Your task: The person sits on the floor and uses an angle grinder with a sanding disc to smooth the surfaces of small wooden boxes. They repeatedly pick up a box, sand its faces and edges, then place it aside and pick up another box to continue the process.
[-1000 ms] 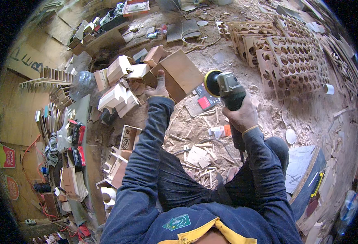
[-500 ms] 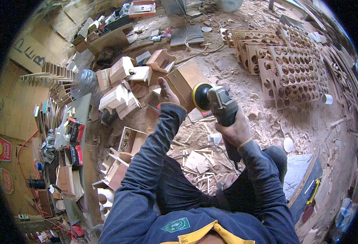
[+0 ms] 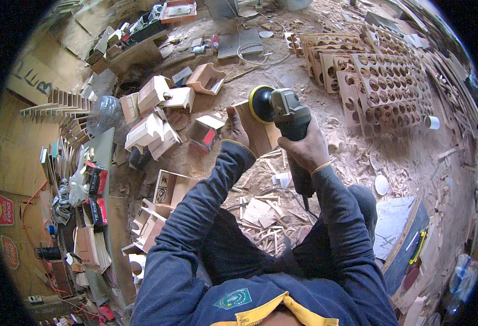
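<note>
My left hand [image 3: 235, 129] is closed on the left side of a light brown wooden box [image 3: 264, 138], thumb pointing up. The box is tilted, and part of it is hidden behind the disc. In my right hand [image 3: 308, 148] is a dark grey power sander [image 3: 292, 115], gripped around its body. Its round black pad with a yellow rim [image 3: 261, 104] stands on edge at the box's upper right face. I cannot tell whether the pad is pressing on it. A dark cable runs from the sander's lower end.
Several wooden box parts [image 3: 153, 133] lie to the left, near a red-and-black box-shaped piece [image 3: 205, 133]. Wood scraps [image 3: 263, 213] litter the floor before my legs. Panels full of round holes [image 3: 377, 81] lean at the far right. A board [image 3: 394, 225] lies beside my right knee.
The wooden box has been turned and tilted in my left hand, so less of it shows. The sander has moved up and slightly left with it. The red-and-black piece has come into fuller view.
</note>
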The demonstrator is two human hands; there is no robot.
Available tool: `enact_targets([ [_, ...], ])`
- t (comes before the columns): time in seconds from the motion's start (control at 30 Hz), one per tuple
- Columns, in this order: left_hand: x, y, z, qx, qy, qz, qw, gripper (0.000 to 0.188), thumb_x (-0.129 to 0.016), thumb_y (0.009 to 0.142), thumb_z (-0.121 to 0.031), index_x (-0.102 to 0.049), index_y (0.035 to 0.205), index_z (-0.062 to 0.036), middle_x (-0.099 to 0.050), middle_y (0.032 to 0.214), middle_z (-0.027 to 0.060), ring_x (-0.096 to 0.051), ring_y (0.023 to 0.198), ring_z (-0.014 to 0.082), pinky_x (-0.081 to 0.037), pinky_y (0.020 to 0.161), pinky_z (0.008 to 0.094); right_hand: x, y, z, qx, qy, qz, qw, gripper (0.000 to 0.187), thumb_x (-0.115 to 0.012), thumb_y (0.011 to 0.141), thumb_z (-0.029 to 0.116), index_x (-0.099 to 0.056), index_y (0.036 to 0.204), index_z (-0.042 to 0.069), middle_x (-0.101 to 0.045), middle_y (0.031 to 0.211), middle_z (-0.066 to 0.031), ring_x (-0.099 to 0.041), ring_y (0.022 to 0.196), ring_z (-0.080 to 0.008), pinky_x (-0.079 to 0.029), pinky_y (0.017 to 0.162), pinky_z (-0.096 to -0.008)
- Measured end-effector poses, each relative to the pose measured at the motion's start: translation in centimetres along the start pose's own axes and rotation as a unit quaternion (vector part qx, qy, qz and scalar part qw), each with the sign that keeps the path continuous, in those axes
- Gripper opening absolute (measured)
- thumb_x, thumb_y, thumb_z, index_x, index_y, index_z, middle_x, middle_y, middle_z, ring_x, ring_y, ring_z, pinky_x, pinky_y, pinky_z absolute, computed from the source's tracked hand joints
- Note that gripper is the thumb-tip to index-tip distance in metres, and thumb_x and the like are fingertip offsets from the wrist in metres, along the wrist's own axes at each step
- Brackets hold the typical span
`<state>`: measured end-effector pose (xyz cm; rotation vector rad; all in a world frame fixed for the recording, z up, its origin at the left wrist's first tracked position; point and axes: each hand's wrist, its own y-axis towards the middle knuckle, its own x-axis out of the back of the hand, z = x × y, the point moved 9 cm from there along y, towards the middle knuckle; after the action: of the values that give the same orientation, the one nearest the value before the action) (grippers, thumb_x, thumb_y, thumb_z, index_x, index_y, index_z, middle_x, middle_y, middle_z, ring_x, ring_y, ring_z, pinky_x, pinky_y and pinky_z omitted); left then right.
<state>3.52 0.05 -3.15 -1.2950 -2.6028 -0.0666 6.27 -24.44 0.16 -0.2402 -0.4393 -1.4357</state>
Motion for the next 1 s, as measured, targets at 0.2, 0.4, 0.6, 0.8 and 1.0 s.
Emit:
enact_targets([
  [0.2, 1.3, 1.7, 0.0, 0.026, -0.113, -0.008, 0.993, 0.093, -0.037, 0.093, -0.083, -0.067, 0.120, 0.0008, -0.072, 0.106, 0.0134, -0.064, 0.092, 0.0247, -0.052, 0.087, 0.0372, -0.5, -0.5, -1.5, -0.022, -0.051, 0.027, 0.998, 0.077, -0.087, 0.062, 0.043, -0.052, 0.118, 0.002, -0.072, 0.099, -0.0247, -0.072, 0.094, -0.0418, -0.057, 0.083, -0.0473],
  [0.4, 1.1, 3.2, 1.3, 0.049, -0.204, -0.050, 0.976, 0.097, -0.038, 0.089, -0.088, -0.060, 0.136, -0.0061, -0.070, 0.119, 0.0131, -0.067, 0.102, 0.0272, -0.056, 0.090, 0.0399, -0.5, -2.7, -1.7, -0.014, -0.071, 0.064, 0.995, 0.074, -0.085, 0.064, 0.040, -0.051, 0.118, 0.003, -0.072, 0.097, -0.0253, -0.072, 0.092, -0.0429, -0.056, 0.082, -0.0486],
  [0.6, 3.9, 6.5, 2.8, 0.091, -0.346, -0.122, 0.926, 0.102, -0.034, 0.090, -0.088, -0.064, 0.131, 0.0005, -0.071, 0.120, 0.0163, -0.070, 0.102, 0.0306, -0.058, 0.084, 0.0378, 0.2, -3.4, -3.4, -0.064, -0.114, 0.078, 0.988, 0.071, -0.084, 0.065, 0.033, -0.057, 0.125, 0.004, -0.073, 0.105, -0.0207, -0.072, 0.099, -0.0372, -0.055, 0.089, -0.0449],
  [0.8, 8.2, 6.5, -1.8, -0.150, -0.185, -0.182, 0.954, 0.073, -0.055, 0.100, -0.063, -0.053, 0.144, -0.0047, -0.063, 0.135, 0.0087, -0.062, 0.117, 0.0241, -0.050, 0.101, 0.0376, 1.7, -2.3, -4.9, -0.084, -0.035, -0.010, 0.996, 0.075, -0.088, 0.061, 0.041, -0.059, 0.119, 0.003, -0.072, 0.105, -0.0212, -0.072, 0.098, -0.0372, -0.056, 0.089, -0.0449],
  [1.0, 4.8, 6.9, -0.3, -0.011, -0.183, 0.001, 0.983, 0.068, -0.064, 0.096, -0.060, -0.062, 0.128, 0.0001, -0.067, 0.115, 0.0086, -0.061, 0.100, 0.0229, -0.049, 0.092, 0.0347, 1.8, -1.5, -2.5, -0.016, 0.033, -0.034, 0.999, 0.064, -0.086, 0.066, 0.024, -0.060, 0.122, 0.005, -0.071, 0.105, -0.0114, -0.070, 0.095, -0.0219, -0.055, 0.087, -0.0366],
])
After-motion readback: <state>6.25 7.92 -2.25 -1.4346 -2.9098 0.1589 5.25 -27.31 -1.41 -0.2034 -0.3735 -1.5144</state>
